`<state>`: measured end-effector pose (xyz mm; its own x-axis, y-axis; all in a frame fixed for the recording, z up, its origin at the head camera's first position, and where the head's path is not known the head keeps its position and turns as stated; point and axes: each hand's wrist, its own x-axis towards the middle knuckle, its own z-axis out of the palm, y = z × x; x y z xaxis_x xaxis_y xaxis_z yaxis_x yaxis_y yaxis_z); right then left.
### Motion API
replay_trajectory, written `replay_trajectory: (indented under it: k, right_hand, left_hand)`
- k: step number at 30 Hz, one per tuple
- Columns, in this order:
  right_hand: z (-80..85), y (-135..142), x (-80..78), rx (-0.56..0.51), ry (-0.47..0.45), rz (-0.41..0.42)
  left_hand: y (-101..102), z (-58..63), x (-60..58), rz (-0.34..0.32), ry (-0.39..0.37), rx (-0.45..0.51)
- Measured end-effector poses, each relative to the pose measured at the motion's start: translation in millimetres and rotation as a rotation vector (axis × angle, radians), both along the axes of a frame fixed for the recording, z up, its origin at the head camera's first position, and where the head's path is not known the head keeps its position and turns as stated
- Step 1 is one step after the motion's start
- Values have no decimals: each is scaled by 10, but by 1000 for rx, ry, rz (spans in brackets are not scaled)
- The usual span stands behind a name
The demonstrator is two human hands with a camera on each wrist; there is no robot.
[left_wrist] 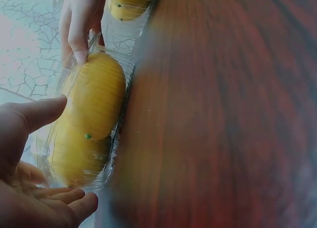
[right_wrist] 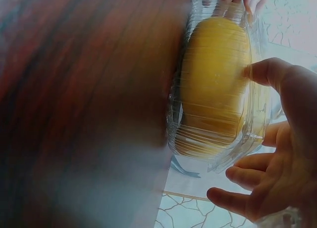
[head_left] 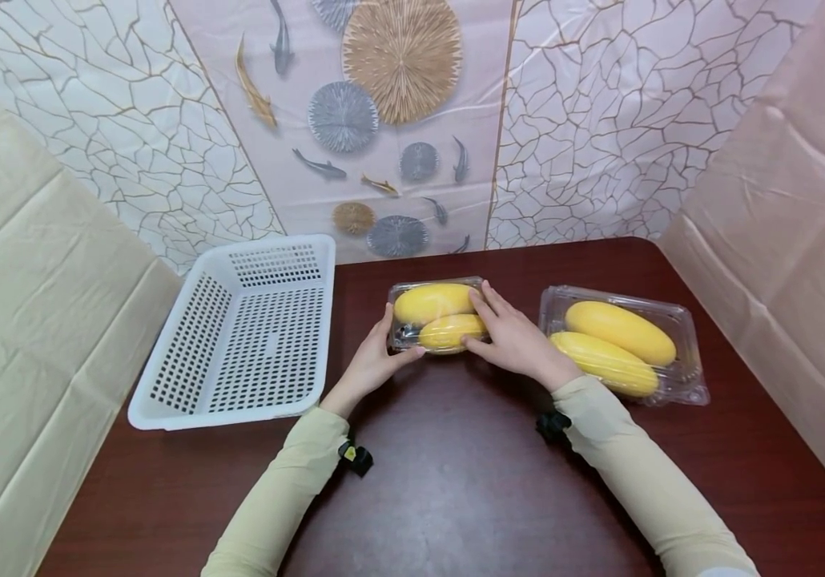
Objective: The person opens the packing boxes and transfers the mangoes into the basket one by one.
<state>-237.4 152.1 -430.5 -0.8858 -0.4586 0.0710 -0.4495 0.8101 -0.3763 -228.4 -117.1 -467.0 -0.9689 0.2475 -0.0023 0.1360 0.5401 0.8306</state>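
Note:
A lidded clear plastic box [head_left: 405, 332] with two yellow oblong fruits [head_left: 432, 301] stands on the table ahead of me. My left hand [head_left: 371, 362] is at its left end, thumb toward the near edge and fingers spread beside the end. At the right end is my right hand [head_left: 517, 336]. Its thumb [right_wrist: 267, 71] touches the box's edge in the right wrist view, while the other fingers extend loosely apart toward the far side. A second clear box [head_left: 685, 353], also with two yellow fruits [head_left: 617, 330], lies right of my right hand.
A white perforated plastic basket [head_left: 315, 353] sits to the left of my left hand. The dark red-brown table [head_left: 448, 465] meets a patterned backdrop [head_left: 564, 160] behind, with cloth-covered sides at left and right.

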Motion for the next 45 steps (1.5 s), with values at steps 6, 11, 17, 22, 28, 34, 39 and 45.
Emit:
replay_trajectory:
  k: [6,11,17,22,28,34,39,45]
  right_hand:
    - [-3,-5,-20,-1,-11,0]
    - [-3,-14,-28,-7,-14,-1]
    - [5,-26,-34,-1,-22,-5]
    - [17,-23,-37,1,-21,-4]
    - [26,-18,-47,6,-17,9]
    - [18,-44,-53,17,1,-1]
    - [4,-70,-33,13,32,-11]
    - [-5,-85,-8,-6,62,-7]
  left_hand:
    - [16,-19,19,8,-62,132]
    - [17,-19,37,29,-118,208]
    - [2,-2,37,18,-143,233]
    - [-23,5,25,-4,-146,220]
    - [-51,-8,26,-10,-117,177]
    - [-18,-34,53,11,-73,173]
    - [10,-36,55,57,-51,140]
    - [75,-22,95,103,-49,88]
